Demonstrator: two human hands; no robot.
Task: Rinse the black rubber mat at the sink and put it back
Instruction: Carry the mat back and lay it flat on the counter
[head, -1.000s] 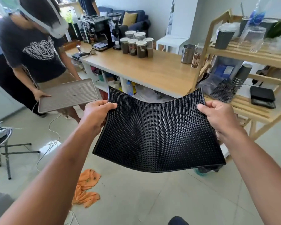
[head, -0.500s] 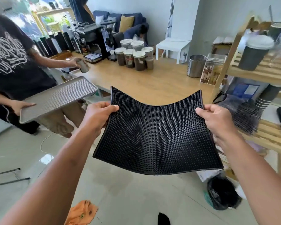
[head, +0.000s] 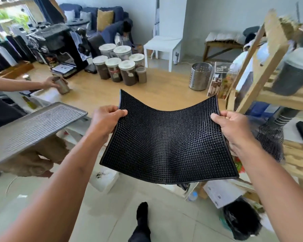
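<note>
Left hand (head: pixel 106 119) and right hand (head: pixel 234 127) pinching sagging black rubber mat (head: pixel 166 145) edges, arms outstretched

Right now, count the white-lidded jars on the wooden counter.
6 show. Back row: and. Middle right. Front row: and. A small lidless cup stands beside them; more may hide behind.
</note>
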